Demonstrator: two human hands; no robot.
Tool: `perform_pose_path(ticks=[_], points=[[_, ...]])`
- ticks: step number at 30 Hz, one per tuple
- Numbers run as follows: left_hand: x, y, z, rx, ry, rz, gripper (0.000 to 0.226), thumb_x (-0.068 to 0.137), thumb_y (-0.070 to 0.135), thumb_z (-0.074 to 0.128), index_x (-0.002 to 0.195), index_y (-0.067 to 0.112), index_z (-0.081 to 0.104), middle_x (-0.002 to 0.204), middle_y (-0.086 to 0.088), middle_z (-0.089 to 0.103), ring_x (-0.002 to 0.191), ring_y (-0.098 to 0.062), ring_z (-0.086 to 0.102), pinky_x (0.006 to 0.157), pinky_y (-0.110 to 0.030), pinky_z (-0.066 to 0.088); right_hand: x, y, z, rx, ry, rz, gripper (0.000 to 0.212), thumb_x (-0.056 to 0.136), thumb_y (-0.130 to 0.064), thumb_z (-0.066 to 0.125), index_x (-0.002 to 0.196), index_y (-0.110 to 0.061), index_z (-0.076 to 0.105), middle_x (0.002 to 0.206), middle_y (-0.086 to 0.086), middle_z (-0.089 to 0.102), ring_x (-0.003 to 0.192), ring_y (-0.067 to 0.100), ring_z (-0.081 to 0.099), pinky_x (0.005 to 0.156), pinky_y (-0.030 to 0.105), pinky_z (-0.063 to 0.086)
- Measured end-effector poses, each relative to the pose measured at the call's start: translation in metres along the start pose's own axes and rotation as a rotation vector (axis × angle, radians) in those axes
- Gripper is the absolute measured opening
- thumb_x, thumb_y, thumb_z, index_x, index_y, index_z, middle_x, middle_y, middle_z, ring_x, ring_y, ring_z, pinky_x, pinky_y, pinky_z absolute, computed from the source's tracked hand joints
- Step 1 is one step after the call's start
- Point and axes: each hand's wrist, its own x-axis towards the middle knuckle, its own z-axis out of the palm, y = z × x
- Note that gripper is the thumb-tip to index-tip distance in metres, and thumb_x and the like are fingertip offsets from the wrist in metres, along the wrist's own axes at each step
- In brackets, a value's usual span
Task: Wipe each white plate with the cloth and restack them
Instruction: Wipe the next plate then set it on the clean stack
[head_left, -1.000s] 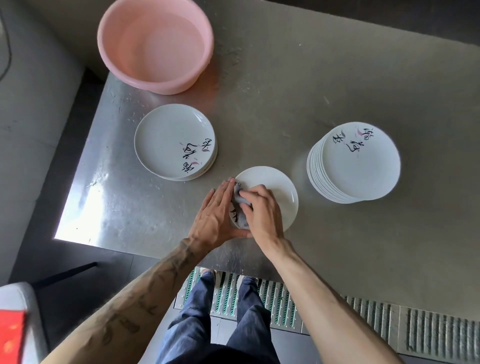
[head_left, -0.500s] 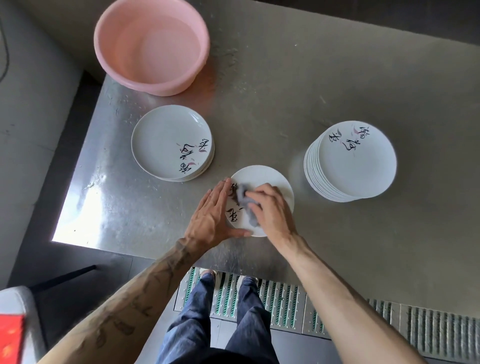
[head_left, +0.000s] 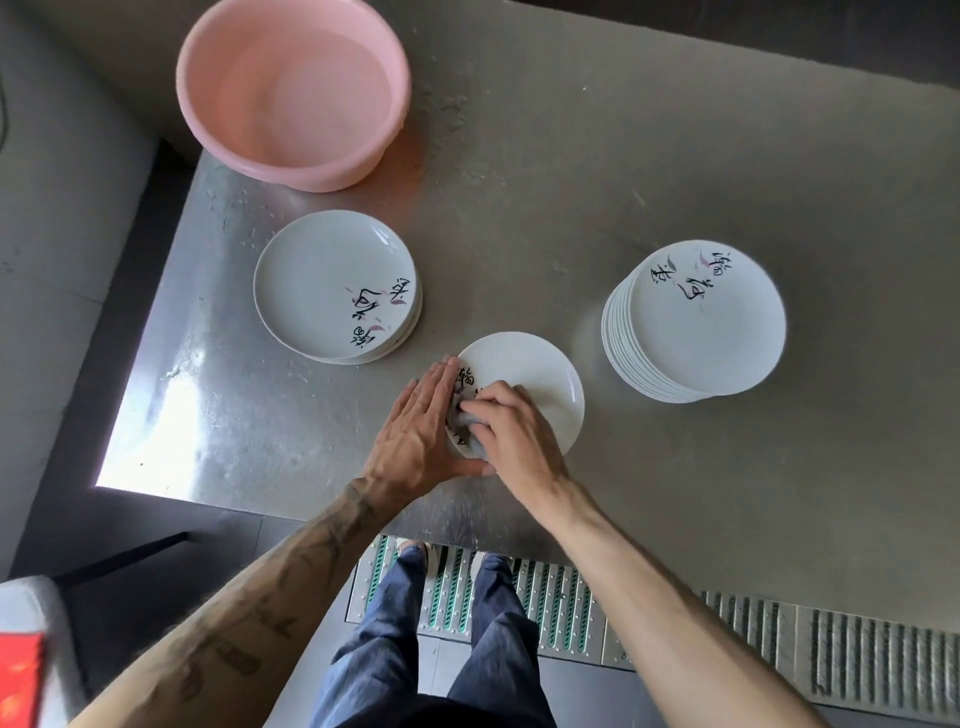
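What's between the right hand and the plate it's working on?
The grey cloth, bunched under the fingers of the right hand and pressed against the plate. The head view shows it.

Plate (head_left: 535, 374) flat btwn short stack (head_left: 322, 280) & tall stack (head_left: 711, 332), grey cloth (head_left: 459, 415) (bunched) on it.

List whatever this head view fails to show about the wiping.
Head view only.
The cloth: mostly under the right hand; only a grey scrap shows, size and fold unknown.
The plate being wiped: near rim and most of its print covered by the left hand and right hand.
The left stack, right stack: counts unreadable; lower plates hidden or rims too fine.
The pink basin: far rim cut off by the frame's top edge.
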Motion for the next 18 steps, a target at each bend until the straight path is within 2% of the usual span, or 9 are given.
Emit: perform_pose_path(ticks=[2,6,9,12,16,18], points=[[0.001,0.000,-0.002,-0.018,-0.034,-0.013,0.149,0.055,0.083,0.078,0.163,0.014,0.003,0.171,0.001,0.011,0.157,-0.010,0.008,0.128,-0.035,0.008,0.002,0.017,-0.012,-0.054,0.026,0.008,0.031,0.089,-0.009,0.070,0.116,-0.023,0.074,0.106,-0.004,0.059,0.100,0.021,0.051,0.085,0.036,0.051],[0.001,0.000,-0.003,-0.045,-0.051,-0.032,0.150,0.053,0.085,0.076,0.163,0.017,0.000,0.171,0.003,0.010,0.155,-0.004,0.004,0.128,-0.034,0.005,-0.004,0.039,-0.023,-0.092,0.221,0.265,0.036,0.089,-0.006,0.069,0.122,-0.017,0.071,0.111,0.001,0.062,0.103,0.026,0.055,0.090,0.034,0.050],[0.001,0.001,-0.002,-0.016,-0.061,-0.042,0.152,0.053,0.087,0.075,0.163,0.016,-0.001,0.171,0.002,0.007,0.155,-0.006,0.003,0.128,-0.034,0.006,-0.022,0.016,-0.006,-0.039,0.137,0.175,0.036,0.088,-0.008,0.071,0.121,-0.020,0.071,0.108,-0.003,0.060,0.101,0.021,0.054,0.085,0.032,0.052],[0.002,0.001,-0.002,-0.002,-0.058,-0.044,0.150,0.054,0.085,0.075,0.163,0.015,0.000,0.171,0.002,0.009,0.155,-0.005,0.004,0.129,-0.035,0.007,-0.029,0.009,0.001,0.021,0.032,0.066,0.035,0.089,-0.008,0.071,0.122,-0.019,0.072,0.111,-0.004,0.061,0.103,0.020,0.053,0.089,0.034,0.053],[0.001,0.004,-0.004,-0.008,-0.057,-0.034,0.150,0.053,0.089,0.069,0.163,0.014,0.001,0.171,0.002,0.008,0.156,-0.007,0.004,0.128,-0.034,0.005,-0.027,0.019,-0.003,0.036,0.124,0.191,0.038,0.088,-0.006,0.072,0.122,-0.022,0.072,0.110,-0.006,0.061,0.103,0.018,0.052,0.089,0.032,0.052],[0.000,0.004,-0.005,-0.008,-0.045,-0.042,0.149,0.051,0.091,0.064,0.163,0.014,0.002,0.171,0.001,0.010,0.156,-0.009,0.007,0.129,-0.036,0.007,-0.029,0.012,0.000,0.043,0.082,0.132,0.037,0.088,-0.006,0.071,0.123,-0.020,0.072,0.111,-0.006,0.062,0.103,0.018,0.053,0.091,0.032,0.052]])
